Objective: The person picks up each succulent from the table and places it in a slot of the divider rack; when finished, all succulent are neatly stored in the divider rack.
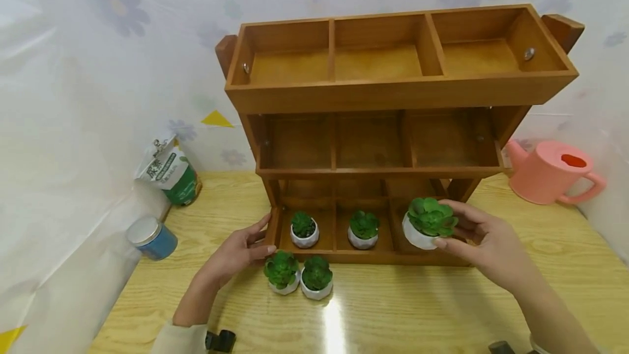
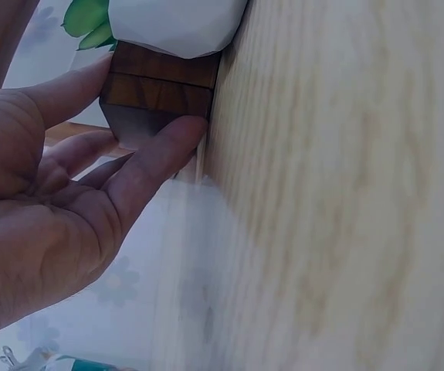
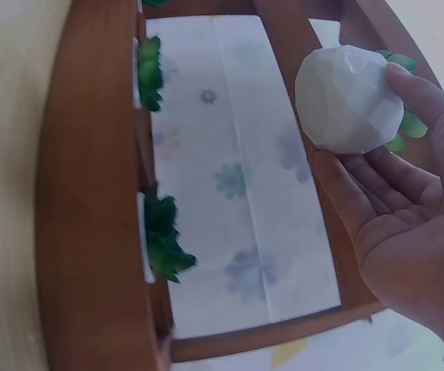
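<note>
My right hand (image 1: 491,239) pinches a potted succulent (image 1: 432,217) by its white faceted pot (image 3: 349,100). It hangs above the right compartment of the bottom tier of a brown wooden plant stand (image 1: 393,258). With thumb and fingers, my left hand (image 1: 236,255) holds the left front corner (image 2: 156,97) of that bottom tier. One small succulent (image 1: 304,231) sits in its left compartment and another succulent (image 1: 363,231) in the middle one. On the table before the stand are two more potted succulents, a left one (image 1: 282,272) near my left thumb and a right one (image 1: 316,277) beside it.
A pink watering can (image 1: 550,173) stands right of the stand. To the left are a green and white bag (image 1: 174,173) closed with a clip and a blue jar (image 1: 154,239) with a pale lid. The stand's top tier (image 1: 393,92) juts up at the back.
</note>
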A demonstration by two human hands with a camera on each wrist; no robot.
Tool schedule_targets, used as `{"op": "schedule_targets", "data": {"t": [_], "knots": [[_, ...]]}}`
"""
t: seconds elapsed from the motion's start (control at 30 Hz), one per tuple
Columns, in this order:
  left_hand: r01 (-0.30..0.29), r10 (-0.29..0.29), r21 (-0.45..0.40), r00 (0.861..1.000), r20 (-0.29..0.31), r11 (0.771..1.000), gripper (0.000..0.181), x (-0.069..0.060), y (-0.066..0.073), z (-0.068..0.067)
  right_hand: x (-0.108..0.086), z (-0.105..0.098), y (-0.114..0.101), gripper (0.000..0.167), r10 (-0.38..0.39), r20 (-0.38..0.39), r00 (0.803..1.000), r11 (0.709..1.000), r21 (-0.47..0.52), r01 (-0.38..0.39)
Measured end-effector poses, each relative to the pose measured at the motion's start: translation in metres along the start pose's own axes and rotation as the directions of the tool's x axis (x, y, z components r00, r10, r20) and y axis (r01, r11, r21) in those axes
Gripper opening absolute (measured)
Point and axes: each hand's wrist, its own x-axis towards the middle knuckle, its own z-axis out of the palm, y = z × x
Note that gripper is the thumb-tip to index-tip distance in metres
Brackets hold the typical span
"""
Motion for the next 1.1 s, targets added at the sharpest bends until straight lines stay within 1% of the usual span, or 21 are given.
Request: {"op": "schedule_targets", "data": {"t": [0.1,0.17,0.27,0.33,0.5,0.6,0.7,0.77,0.9,1.03,1.1], "knots": [[-0.011,0.011,0.0,1.0,0.01,1.0,0.079,0.001,-0.001,0.002,0.0,-0.011,0.0,0.057,0.007,-0.039,0.999,1.0,-0.028,-0.008],[-0.009,0.009,-0.003,1.0,0.01,1.0,0.078,0.0,-0.002,0.002,0.001,-0.018,-0.001,0.058,0.004,-0.045,0.999,0.999,-0.049,-0.007],[0.001,-0.001,-0.015,1.0,0.003,1.0,0.078,-0.001,-0.003,0.001,0.005,-0.029,-0.004,0.061,-0.027,-0.039,0.999,0.998,-0.053,0.025],[0.002,-0.002,-0.016,1.0,0.0,1.0,0.077,-0.002,-0.003,0.001,0.009,-0.036,-0.007,0.062,-0.055,-0.051,0.997,0.997,-0.048,0.053],[0.005,-0.005,-0.017,1.0,0.0,1.0,0.078,-0.002,0.0,0.0,0.021,-0.051,-0.019,0.06,-0.086,-0.139,0.987,0.996,-0.048,0.08],[0.012,-0.012,-0.021,1.0,-0.002,1.0,0.078,-0.002,0.001,0.0,0.031,-0.059,-0.022,0.06,-0.088,-0.173,0.981,0.996,-0.032,0.084],[0.013,-0.014,-0.02,1.0,-0.001,1.0,0.078,-0.001,0.001,0.0,0.041,-0.066,-0.023,0.061,-0.07,-0.175,0.982,0.998,-0.011,0.069],[0.014,-0.014,-0.019,1.0,0.0,1.0,0.079,0.0,0.001,0.0,0.046,-0.07,-0.023,0.06,-0.038,-0.185,0.982,0.999,-0.008,0.037],[0.017,-0.017,-0.02,1.0,-0.001,1.0,0.077,0.001,0.001,0.0,0.057,-0.076,-0.028,0.055,0.021,-0.203,0.979,0.996,-0.082,-0.039],[0.021,-0.021,-0.017,1.0,-0.002,1.0,0.077,0.001,0.0,0.0,0.065,-0.08,-0.029,0.061,0.068,-0.208,0.976,0.983,-0.152,-0.101],[0.02,-0.021,-0.012,1.0,-0.004,1.0,0.077,0.001,0.0,0.0,0.069,-0.082,-0.029,0.064,0.078,-0.204,0.976,0.977,-0.179,-0.116]]}}
